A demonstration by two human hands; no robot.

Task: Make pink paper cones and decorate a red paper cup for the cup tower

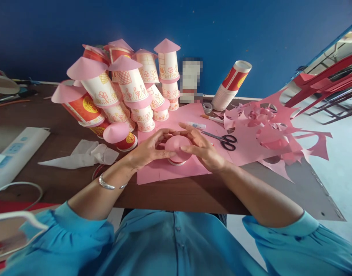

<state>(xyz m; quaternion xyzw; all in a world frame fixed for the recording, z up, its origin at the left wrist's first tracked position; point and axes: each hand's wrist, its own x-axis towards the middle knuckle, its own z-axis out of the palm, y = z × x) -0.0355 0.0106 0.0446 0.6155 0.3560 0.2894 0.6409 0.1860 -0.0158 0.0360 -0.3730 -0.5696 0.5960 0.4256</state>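
Between my two hands sits a pink paper cone on top of a paper cup, whose white rim shows below it. My left hand curves round the cone's left side, its thumb on the lower edge. My right hand wraps the right side, with its fingers over the back and its thumb on the cone. Pink paper sheets lie beneath. Black-handled scissors and a glue tube lie just beyond my right hand.
Stacked cup towers with pink cone roofs stand at the back left. A tall stack of cups, a tape roll and pink paper scraps are at the right. White tissue and a power strip lie left.
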